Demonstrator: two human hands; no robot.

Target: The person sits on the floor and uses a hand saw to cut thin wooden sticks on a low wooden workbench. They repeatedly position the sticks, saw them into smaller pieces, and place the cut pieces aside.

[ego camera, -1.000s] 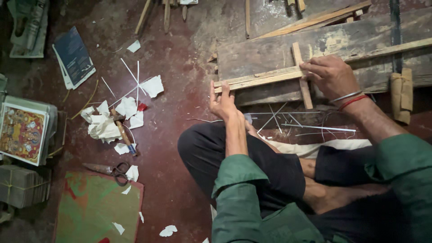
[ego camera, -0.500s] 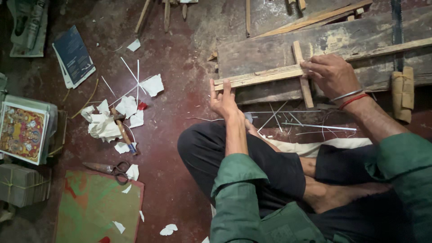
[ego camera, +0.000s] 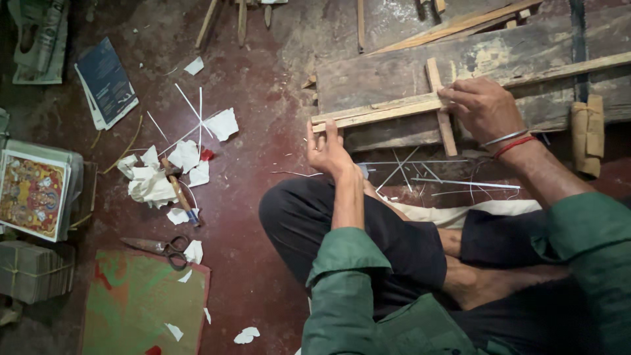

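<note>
Head view: seated cross-legged on the floor, a person steadies a long wooden slat at upper centre, the left hand pinching its near end, the right hand gripping where a short crosspiece meets it. Compared with a second ago, both hands sit unchanged. Scissors and paper scraps lie left.

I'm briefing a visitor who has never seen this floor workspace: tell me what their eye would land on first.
First, the two hands at centre right: the right hand presses on a crossed pair of wooden strips over a worn plank, while the left hand grips the strips' near end. Next, the heap of torn white paper and scissors on the red floor, left.
</note>
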